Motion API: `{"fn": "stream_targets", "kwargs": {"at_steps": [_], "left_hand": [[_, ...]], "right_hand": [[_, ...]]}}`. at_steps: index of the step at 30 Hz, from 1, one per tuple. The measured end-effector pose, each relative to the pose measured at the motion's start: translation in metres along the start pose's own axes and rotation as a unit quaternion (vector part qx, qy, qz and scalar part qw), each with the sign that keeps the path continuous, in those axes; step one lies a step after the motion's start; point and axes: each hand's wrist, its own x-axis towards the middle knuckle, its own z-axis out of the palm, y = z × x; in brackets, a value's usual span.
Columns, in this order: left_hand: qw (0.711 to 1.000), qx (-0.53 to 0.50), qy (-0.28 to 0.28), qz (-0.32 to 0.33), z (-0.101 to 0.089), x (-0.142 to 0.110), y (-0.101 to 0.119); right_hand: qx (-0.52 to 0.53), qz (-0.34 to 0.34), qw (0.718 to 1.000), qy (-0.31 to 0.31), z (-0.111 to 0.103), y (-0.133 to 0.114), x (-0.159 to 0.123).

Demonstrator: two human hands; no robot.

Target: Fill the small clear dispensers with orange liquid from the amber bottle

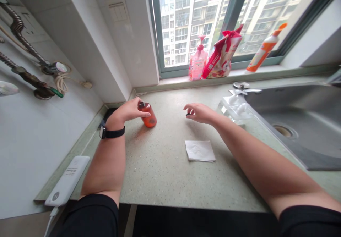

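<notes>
My left hand (pixel 131 110) is closed around the upper part of an orange-red see-through bottle (pixel 150 120). The bottle leans slightly, with its base on the counter and its dark neck between my fingers. To the right and apart from it, my right hand (pixel 199 113) is held just over the counter, fingers curled. A small black piece (pixel 188 114), which looks like a bottle cap, sits between the fingertips and is partly hidden. Nearer to me, a folded white tissue (pixel 200 150) lies flat below my right hand.
A clear tissue pack (pixel 234 107) lies beside the steel sink (pixel 306 123). On the windowsill stand a pink pump bottle (pixel 198 63), a red-and-white bag (pixel 222 58) and an orange-white bottle (pixel 262 52). A white power bank (pixel 68 180) with a cable rests at the left edge.
</notes>
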Motion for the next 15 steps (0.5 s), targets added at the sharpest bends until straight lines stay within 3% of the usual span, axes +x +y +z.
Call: {"fn": "stream_targets", "kwargs": {"at_steps": [7,11,15], "left_hand": [[1.000,0.009,-0.013,-0.011,-0.0033,-0.0047,0.0039],[0.999,0.011,-0.033,-0.003,-0.0054,-0.0038,0.0023],[0.998,0.046,-0.052,-0.004,-0.0072,-0.0028,0.0018]], "right_hand": [[-0.027,0.010,0.995,-0.095,-0.0045,0.0037,0.0013],[-0.113,0.028,0.987,-0.110,-0.0069,0.0011,-0.0015],[-0.136,0.048,0.984,-0.105,-0.0096,-0.0023,-0.0051]]}}
